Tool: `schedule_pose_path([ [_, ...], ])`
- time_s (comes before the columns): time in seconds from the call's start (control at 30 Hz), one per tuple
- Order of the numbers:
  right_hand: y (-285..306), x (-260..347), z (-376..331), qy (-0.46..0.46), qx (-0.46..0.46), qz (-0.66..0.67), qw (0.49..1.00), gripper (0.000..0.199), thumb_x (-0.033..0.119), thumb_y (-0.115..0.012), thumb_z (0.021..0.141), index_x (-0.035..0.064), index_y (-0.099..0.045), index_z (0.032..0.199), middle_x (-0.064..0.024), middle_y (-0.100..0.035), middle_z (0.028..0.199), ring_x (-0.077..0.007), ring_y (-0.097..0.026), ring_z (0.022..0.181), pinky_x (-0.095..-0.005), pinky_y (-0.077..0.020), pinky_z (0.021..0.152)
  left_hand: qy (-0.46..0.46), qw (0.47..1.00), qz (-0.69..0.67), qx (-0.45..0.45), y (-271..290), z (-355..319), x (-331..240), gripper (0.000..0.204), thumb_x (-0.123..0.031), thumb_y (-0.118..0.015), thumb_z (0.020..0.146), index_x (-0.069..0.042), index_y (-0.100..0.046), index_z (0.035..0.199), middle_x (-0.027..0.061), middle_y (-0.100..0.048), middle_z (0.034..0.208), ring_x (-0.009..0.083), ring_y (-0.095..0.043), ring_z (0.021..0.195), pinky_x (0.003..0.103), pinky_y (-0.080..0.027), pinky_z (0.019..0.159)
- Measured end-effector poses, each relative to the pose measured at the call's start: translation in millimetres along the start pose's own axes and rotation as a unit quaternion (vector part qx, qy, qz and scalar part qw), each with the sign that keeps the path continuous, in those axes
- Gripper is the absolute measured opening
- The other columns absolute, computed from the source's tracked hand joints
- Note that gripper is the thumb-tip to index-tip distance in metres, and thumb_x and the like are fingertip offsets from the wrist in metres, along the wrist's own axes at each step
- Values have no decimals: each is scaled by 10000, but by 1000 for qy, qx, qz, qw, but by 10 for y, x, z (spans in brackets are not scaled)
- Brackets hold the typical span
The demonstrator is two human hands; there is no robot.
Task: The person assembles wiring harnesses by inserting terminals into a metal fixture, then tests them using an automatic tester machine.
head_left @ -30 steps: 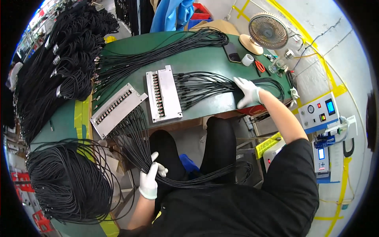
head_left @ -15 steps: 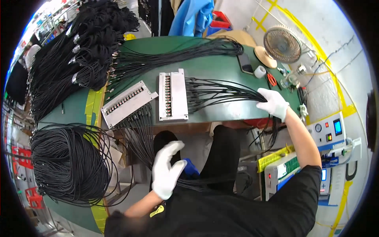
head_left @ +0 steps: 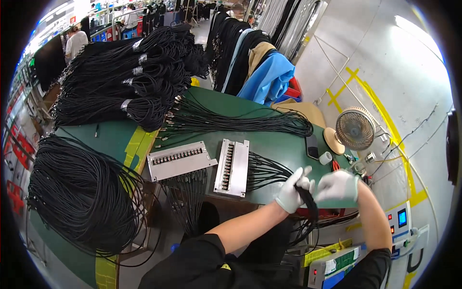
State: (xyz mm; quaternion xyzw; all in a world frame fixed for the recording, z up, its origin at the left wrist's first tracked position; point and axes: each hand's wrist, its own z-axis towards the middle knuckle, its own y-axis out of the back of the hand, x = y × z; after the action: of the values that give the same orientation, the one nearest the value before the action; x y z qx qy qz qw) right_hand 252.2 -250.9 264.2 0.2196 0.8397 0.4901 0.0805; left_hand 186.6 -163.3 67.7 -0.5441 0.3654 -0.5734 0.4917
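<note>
A bundle of black cables (head_left: pixel 308 200) is grasped by both gloved hands, the left hand (head_left: pixel 292 191) and the right hand (head_left: pixel 338 186), clenched around it at the green table's (head_left: pixel 269 144) right edge, just right of the upright grey connector block (head_left: pixel 232 167). A second block (head_left: pixel 180 159) lies left of it. A small fan (head_left: pixel 354 128) stands beyond; yellow floor lines (head_left: pixel 365 89) are seen behind.

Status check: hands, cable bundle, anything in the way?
Left hand and right hand both closed on the black cable bundle at the table edge. Bundle runs from the metal connector block. Nothing blocking.
</note>
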Motion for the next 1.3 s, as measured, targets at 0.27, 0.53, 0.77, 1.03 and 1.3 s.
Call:
schedule_pose_path([
  [0.27, -426, 284, 2157, 129, -249, 31, 959, 561, 474, -647, 880, 63, -617, 1261, -184, -645, 1234, -340, -594, 1183, -415, -472, 1007, 35, 993, 111, -5, 645, -101, 70, 296, -285, -544, 1020, -42, -585, 1185, -47, -401, 637, 111, -438, 599, 313, -477, 685],
  [0.53, -851, 637, 2891, 58, -249, 17, 967, 515, 567, -667, 834, 115, -696, 1080, -170, -635, 1148, -337, -612, 1106, -436, -492, 955, 43, 970, 231, -58, 911, -319, 121, 316, -270, -519, 1001, -144, -485, 713, -4, -459, 665, 151, -462, 636, 353, -435, 685],
  [0.77, -1013, 24, 2097, -91, -166, 68, 979, 658, 658, -635, 813, 39, -740, 1007, -237, -700, 1065, -373, -673, 1016, -442, -527, 876, 173, 930, 292, -143, 903, -983, 519, 321, -237, -543, 1005, 34, -625, 1157, -10, -373, 554, 134, -380, 497, 320, -394, 539],
  [1.03, -1664, -557, 775, -347, -84, 286, 889, 749, 626, -707, 791, -105, -676, 950, -188, -694, 797, -230, -710, 636, -352, -582, 511, 401, 870, 249, -143, 811, -1457, 566, 332, -257, -529, 1034, 20, -610, 1200, -80, -307, 565, 86, -332, 463, 287, -379, 500],
  [1.3, -2405, -981, 592, -225, -51, 648, 726, 435, 396, -523, 958, 124, -567, 1295, -70, -647, 1110, -212, -566, 1019, -432, -459, 821, 485, 827, 269, -91, 736, -1651, 281, 333, -227, -477, 1054, 30, -597, 1228, -79, -265, 571, 64, -274, 464, 259, -320, 505],
])
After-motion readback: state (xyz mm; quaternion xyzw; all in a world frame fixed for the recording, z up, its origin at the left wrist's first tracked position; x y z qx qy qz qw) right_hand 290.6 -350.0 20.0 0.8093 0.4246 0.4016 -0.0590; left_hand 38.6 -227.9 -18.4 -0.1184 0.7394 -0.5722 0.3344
